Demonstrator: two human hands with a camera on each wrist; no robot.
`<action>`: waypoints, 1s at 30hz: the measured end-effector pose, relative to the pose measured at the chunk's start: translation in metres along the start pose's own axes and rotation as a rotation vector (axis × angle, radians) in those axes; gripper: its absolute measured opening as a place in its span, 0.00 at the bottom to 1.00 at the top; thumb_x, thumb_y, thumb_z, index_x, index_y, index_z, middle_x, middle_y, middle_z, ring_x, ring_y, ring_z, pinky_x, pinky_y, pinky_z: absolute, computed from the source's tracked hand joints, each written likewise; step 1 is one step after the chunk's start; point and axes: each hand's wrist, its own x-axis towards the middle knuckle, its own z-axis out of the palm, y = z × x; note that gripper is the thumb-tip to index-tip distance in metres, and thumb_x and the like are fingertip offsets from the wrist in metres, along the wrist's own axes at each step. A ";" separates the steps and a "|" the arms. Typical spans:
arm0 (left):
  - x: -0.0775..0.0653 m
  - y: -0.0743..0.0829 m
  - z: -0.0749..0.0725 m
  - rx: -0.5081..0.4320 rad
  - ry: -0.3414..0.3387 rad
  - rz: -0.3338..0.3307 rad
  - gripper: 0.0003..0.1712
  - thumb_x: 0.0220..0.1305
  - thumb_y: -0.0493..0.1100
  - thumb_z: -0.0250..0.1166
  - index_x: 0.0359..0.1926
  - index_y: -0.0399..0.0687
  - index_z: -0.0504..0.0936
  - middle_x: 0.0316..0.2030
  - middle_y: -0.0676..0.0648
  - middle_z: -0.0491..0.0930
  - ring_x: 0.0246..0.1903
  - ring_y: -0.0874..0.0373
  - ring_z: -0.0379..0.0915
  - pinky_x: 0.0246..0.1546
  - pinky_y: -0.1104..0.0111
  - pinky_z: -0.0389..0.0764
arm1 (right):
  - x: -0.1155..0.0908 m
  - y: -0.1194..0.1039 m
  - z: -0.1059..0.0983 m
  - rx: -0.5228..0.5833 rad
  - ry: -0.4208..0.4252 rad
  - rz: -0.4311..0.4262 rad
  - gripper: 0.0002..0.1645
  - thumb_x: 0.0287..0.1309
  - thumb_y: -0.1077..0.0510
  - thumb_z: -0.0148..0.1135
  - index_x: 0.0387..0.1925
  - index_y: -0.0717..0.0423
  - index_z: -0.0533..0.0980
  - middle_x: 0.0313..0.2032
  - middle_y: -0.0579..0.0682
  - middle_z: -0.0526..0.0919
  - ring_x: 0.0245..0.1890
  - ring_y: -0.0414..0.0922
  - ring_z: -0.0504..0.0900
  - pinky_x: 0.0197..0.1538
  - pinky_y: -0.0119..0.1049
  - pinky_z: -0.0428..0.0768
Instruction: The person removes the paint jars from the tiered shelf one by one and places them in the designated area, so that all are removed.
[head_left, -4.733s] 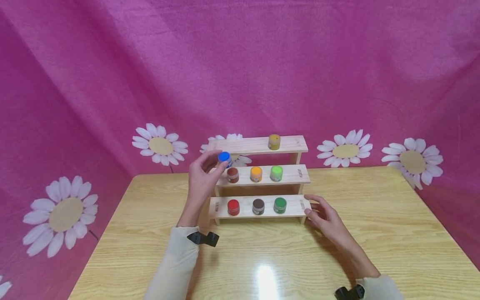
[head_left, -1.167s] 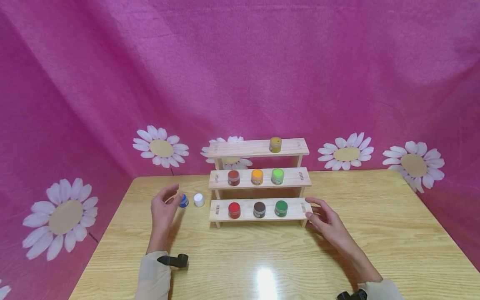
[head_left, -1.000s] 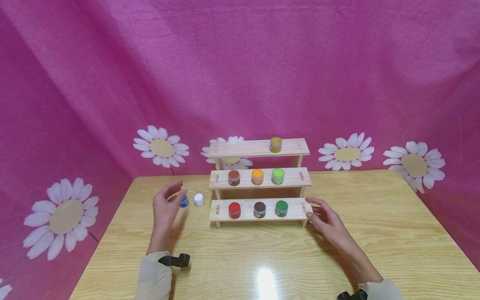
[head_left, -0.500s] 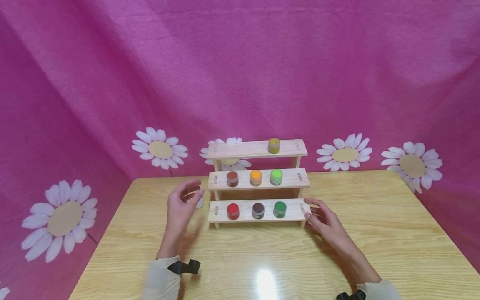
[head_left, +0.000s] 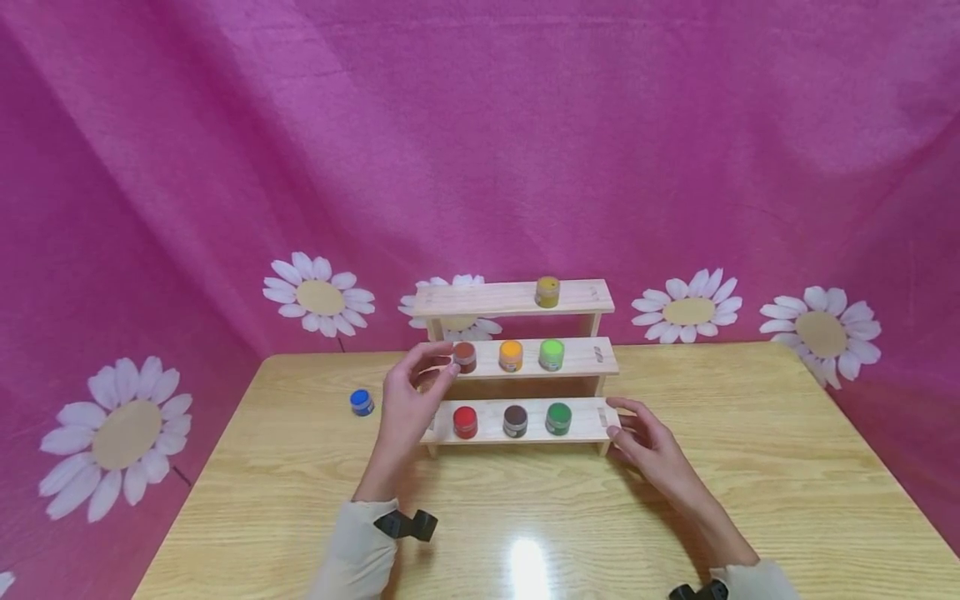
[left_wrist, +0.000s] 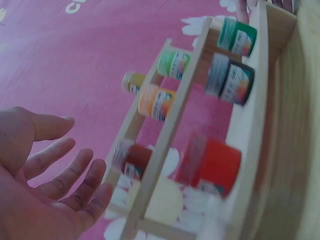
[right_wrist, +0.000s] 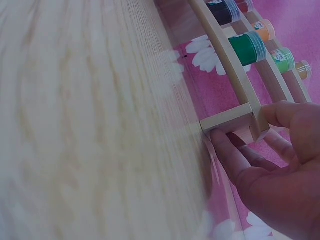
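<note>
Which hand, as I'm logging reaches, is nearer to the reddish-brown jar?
Left. The left hand is right beside the reddish-brown jar, at its left side; the right hand is farther off, gripping the right end of the bottom shelf.

The rack [head_left: 487, 296] is smooth wood, jars [head_left: 465, 423] plastic, table [head_left: 480, 517] glossy, and backdrop [head_left: 480, 150] matt cloth.

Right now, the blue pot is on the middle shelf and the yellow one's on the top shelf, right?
Not quite: the blue pot isn't on the middle shelf. The head view shows it on the table. The yellow pot is on the top shelf.
</note>
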 end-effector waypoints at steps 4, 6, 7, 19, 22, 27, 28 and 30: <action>0.010 0.008 0.014 -0.036 -0.010 0.031 0.18 0.67 0.35 0.70 0.57 0.39 0.82 0.50 0.40 0.84 0.50 0.48 0.81 0.57 0.54 0.83 | 0.001 -0.002 -0.002 -0.006 0.000 -0.003 0.32 0.75 0.54 0.59 0.74 0.55 0.63 0.63 0.68 0.73 0.59 0.54 0.77 0.55 0.38 0.85; 0.015 0.010 0.021 -0.040 -0.015 0.043 0.18 0.67 0.35 0.70 0.56 0.39 0.83 0.48 0.40 0.84 0.49 0.48 0.81 0.55 0.54 0.84 | 0.001 -0.002 -0.002 -0.008 0.000 -0.011 0.31 0.75 0.54 0.59 0.74 0.56 0.64 0.63 0.68 0.73 0.59 0.55 0.77 0.55 0.38 0.85; 0.018 0.011 0.024 -0.036 -0.018 0.045 0.17 0.66 0.35 0.70 0.56 0.40 0.83 0.47 0.40 0.84 0.48 0.48 0.81 0.55 0.54 0.84 | 0.002 -0.001 -0.003 -0.008 0.001 -0.014 0.31 0.75 0.55 0.59 0.73 0.56 0.64 0.63 0.68 0.73 0.58 0.55 0.77 0.55 0.38 0.85; 0.050 0.023 0.050 -0.017 -0.059 0.118 0.18 0.66 0.35 0.71 0.56 0.39 0.83 0.50 0.40 0.84 0.50 0.49 0.81 0.52 0.57 0.83 | 0.003 -0.001 0.000 -0.011 0.003 -0.018 0.30 0.75 0.56 0.59 0.73 0.56 0.64 0.62 0.68 0.74 0.56 0.51 0.79 0.53 0.36 0.85; 0.057 0.024 0.057 -0.026 -0.075 0.113 0.18 0.66 0.35 0.70 0.56 0.38 0.83 0.51 0.40 0.84 0.51 0.49 0.81 0.58 0.59 0.81 | 0.001 0.000 -0.001 -0.012 -0.001 -0.016 0.31 0.75 0.55 0.59 0.73 0.56 0.64 0.63 0.68 0.74 0.56 0.49 0.79 0.53 0.36 0.85; 0.067 0.024 0.069 -0.035 -0.118 0.115 0.19 0.67 0.36 0.70 0.57 0.36 0.82 0.53 0.38 0.83 0.54 0.47 0.80 0.62 0.56 0.79 | 0.000 0.002 -0.001 0.003 -0.003 -0.017 0.31 0.75 0.56 0.59 0.73 0.57 0.64 0.63 0.69 0.73 0.55 0.45 0.80 0.53 0.36 0.85; 0.069 0.024 0.071 -0.040 -0.127 0.114 0.20 0.67 0.36 0.70 0.58 0.35 0.82 0.53 0.37 0.83 0.55 0.47 0.80 0.62 0.56 0.79 | 0.000 0.002 -0.001 0.010 -0.001 -0.017 0.31 0.75 0.56 0.59 0.73 0.57 0.64 0.63 0.70 0.73 0.55 0.44 0.80 0.53 0.37 0.85; 0.074 0.024 0.076 -0.040 -0.141 0.103 0.21 0.67 0.36 0.70 0.58 0.35 0.81 0.54 0.38 0.83 0.56 0.47 0.80 0.61 0.58 0.80 | 0.000 0.002 -0.001 0.014 -0.001 -0.015 0.30 0.75 0.57 0.59 0.73 0.57 0.64 0.63 0.70 0.73 0.54 0.42 0.80 0.53 0.37 0.85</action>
